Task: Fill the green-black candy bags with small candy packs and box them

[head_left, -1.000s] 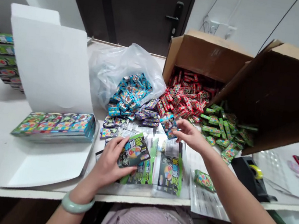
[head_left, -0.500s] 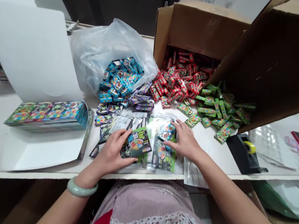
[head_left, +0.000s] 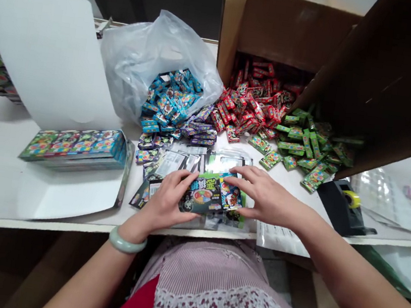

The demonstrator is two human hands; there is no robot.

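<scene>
My left hand grips a dark, green-edged printed packet by its left end, just above several more clear-sleeved packets lying near the table's front edge. My right hand holds a small blue and red box against the packet's right end, fingers curled over it. Behind lie heaps of small boxes: blue ones spilling from a clear plastic bag, purple ones, red ones and green ones.
A cardboard carton lies on its side behind the red and green boxes. On the left a white folded display box holds a row of finished packets. A black tape dispenser sits right.
My right hand has moved from the heaps back to the packet with a small box in it. My left hand has turned the packet level. The camera tilted down.
</scene>
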